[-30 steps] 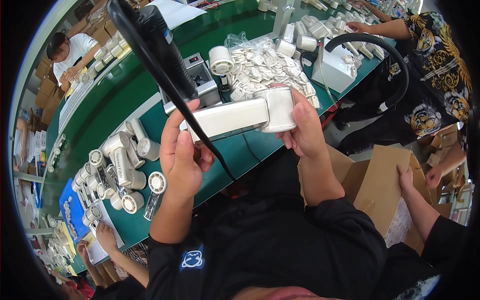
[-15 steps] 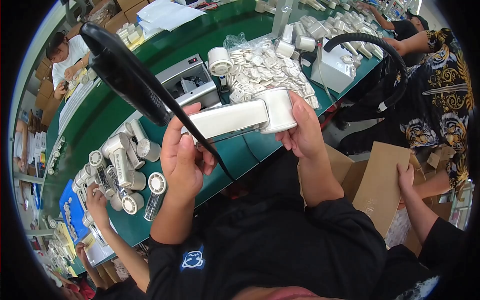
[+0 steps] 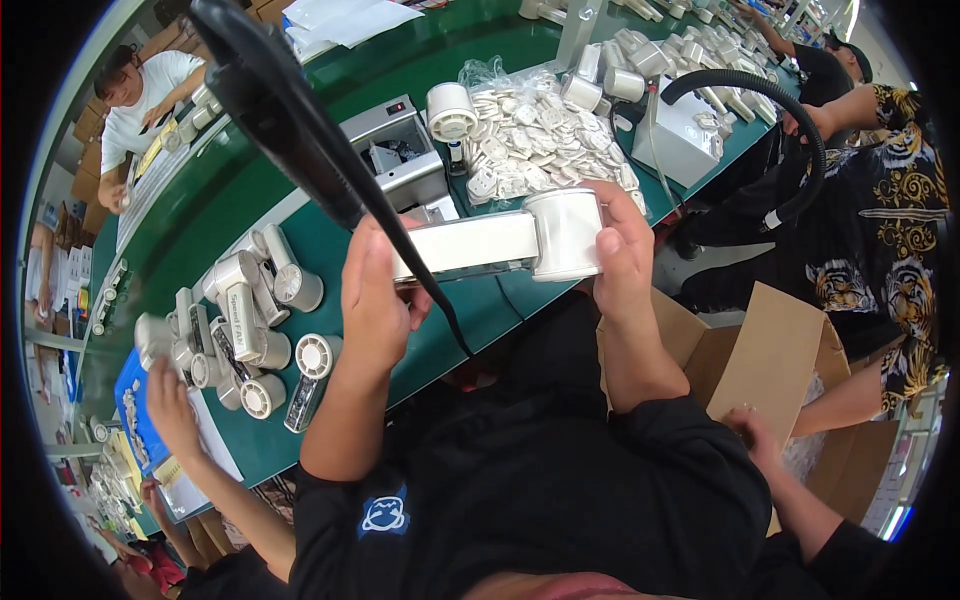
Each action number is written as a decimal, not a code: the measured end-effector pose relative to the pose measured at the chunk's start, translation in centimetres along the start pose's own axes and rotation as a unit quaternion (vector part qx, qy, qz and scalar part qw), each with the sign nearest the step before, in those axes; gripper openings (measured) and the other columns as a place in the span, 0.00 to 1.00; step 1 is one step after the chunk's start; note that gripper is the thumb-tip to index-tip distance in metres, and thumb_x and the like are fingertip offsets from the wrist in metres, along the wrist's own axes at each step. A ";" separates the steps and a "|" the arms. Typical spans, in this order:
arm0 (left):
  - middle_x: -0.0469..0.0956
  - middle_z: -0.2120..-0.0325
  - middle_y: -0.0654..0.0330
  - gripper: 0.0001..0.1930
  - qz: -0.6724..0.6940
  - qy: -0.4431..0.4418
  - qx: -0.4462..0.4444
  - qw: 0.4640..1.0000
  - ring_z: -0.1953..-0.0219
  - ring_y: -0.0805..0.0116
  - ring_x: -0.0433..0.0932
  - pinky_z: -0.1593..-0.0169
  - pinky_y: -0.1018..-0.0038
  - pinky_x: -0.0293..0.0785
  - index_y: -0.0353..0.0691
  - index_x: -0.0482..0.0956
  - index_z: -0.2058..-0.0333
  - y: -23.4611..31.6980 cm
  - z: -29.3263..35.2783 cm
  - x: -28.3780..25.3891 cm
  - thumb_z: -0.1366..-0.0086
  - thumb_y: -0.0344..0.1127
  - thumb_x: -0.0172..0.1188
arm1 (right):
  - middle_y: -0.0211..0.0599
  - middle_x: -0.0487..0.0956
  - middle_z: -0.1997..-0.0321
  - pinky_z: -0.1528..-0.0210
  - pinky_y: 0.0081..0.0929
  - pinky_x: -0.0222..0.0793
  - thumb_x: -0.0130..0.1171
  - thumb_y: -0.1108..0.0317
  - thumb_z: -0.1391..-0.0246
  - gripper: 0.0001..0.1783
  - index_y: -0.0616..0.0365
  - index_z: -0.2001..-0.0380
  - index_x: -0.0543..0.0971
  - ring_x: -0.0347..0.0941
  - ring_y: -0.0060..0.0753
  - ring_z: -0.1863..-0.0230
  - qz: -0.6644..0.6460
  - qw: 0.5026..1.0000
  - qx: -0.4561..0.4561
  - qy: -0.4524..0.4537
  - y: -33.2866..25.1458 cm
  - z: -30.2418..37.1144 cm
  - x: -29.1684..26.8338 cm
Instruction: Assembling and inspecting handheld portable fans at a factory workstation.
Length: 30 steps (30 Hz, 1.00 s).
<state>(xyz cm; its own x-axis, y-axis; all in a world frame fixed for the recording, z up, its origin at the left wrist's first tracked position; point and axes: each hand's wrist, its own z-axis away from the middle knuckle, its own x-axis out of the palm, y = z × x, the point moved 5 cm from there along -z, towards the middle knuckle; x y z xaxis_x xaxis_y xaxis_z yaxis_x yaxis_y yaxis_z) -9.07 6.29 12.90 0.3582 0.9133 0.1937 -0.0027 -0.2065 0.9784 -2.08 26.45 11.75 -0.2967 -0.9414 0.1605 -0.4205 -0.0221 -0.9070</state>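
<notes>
A white handheld fan [image 3: 480,242] lies level between my two hands above the bench edge. Its round head is at the right and its long flat handle points left. My left hand [image 3: 375,305] is closed round the handle's end, partly behind a black cord. Round the fan head my right hand [image 3: 625,265] is closed, thumb on the near side and fingers at the far edge. Past the fan, a heap of small white plastic parts [image 3: 540,140] lies on the bench, with an upright white fan head [image 3: 451,112] beside it.
A black corded tool [image 3: 290,120] hangs close at upper left. Several fans [image 3: 240,310] crowd the green bench [image 3: 400,385] at left, near a co-worker's hand [image 3: 172,410]. Behind stand a metal box [image 3: 400,150] and a white box with black hose [image 3: 675,130]. Cardboard boxes [image 3: 760,345] are at right.
The fan has turned level and shifted slightly right, and my right thumb now shows on its head. At left a co-worker's hand has moved away leftward. At right another person's hand has dropped lower.
</notes>
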 end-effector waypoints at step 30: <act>0.73 0.67 0.50 0.27 -0.016 0.025 0.389 0.921 0.64 0.60 0.74 0.61 0.67 0.74 0.36 0.60 0.53 -4.1 7.7 -6.5 0.50 0.24 0.63 | 0.33 0.73 0.83 0.81 0.19 0.62 0.48 0.60 0.42 0.15 0.61 0.64 0.77 0.68 0.22 0.84 0.273 0.957 0.098 -0.025 8.7 -0.3 1.8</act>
<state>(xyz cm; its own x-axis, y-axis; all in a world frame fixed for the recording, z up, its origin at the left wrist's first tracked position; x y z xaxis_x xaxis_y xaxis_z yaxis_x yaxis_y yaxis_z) -4.18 -1.52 7.05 0.3026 0.9343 0.1883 0.6835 -0.3504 0.6404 -6.55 24.63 4.30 -0.3838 -0.8449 -0.3726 -0.0446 0.4200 -0.9064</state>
